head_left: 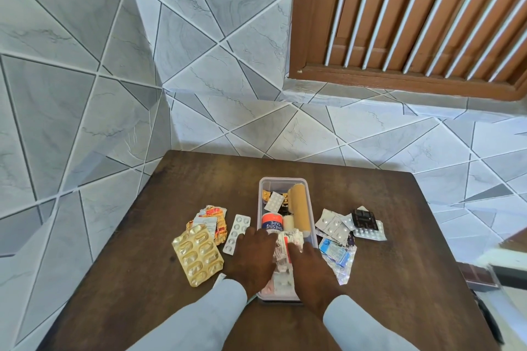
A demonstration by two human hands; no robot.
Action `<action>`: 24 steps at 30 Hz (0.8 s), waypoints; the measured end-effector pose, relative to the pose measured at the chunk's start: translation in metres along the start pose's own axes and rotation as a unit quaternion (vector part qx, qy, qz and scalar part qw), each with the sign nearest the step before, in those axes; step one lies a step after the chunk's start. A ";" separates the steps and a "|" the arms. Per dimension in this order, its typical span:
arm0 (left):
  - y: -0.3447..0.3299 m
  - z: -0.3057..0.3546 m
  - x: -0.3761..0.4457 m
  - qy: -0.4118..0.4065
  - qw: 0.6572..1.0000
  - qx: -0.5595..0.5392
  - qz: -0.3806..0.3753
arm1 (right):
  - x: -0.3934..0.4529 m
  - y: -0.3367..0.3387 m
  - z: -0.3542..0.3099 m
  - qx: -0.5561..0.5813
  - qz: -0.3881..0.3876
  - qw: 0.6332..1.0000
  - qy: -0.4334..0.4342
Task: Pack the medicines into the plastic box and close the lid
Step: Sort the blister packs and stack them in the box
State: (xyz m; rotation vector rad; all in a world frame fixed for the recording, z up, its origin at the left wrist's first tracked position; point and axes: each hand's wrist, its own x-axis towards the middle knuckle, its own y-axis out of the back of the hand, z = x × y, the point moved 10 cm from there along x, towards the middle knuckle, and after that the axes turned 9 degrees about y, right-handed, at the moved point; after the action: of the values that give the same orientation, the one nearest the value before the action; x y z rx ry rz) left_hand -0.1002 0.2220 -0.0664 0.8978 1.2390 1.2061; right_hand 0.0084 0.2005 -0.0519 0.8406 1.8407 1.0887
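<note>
A clear plastic box [261, 202] stands open in the middle of a dark wooden table [399, 236]. Inside lie a beige bandage roll [300, 208], an adhesive tape tub [271, 223] and small blister strips [275, 202]. Both hands are over the near half of the box. My left hand [251, 258] and my right hand [309, 268] together hold a crumpled silver foil pack [288, 242] just above the box. Loose on the table: a gold blister pack [198, 255], a white blister strip [236, 232], an orange foil pack [214, 219] and a pile of silver blister strips [335, 224]. No lid is visible.
A dark square blister [365, 219] and a blue sachet [333, 251] lie right of the box. The table sits in a corner of tiled walls [85, 94]. A brown louvred window [413, 14] is above. A dark object [479, 276] lies past the table's right edge.
</note>
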 end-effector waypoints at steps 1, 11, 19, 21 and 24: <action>0.001 0.000 0.000 0.003 1.000 0.003 -0.001 | 0.000 0.001 0.000 -0.001 0.002 1.000 0.001; 0.028 -0.002 0.007 0.022 1.000 0.021 -0.008 | 0.012 0.026 0.001 -0.036 0.055 0.998 0.012; 0.022 -0.008 0.034 0.026 0.999 0.003 0.026 | 0.034 0.013 -0.001 -0.110 0.050 0.990 0.072; 0.023 -0.013 0.047 0.027 0.999 -0.006 0.029 | 0.034 0.006 0.000 -0.119 0.043 0.989 0.076; 0.023 -0.012 0.063 -0.005 0.999 0.016 0.036 | 0.035 0.003 0.004 -0.109 0.044 0.990 0.071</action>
State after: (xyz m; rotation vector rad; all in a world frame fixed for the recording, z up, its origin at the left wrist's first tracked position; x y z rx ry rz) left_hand -0.1205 0.2861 -0.0590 0.9780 1.2302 1.2401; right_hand -0.0033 0.2324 -0.0615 0.7368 1.7723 1.4108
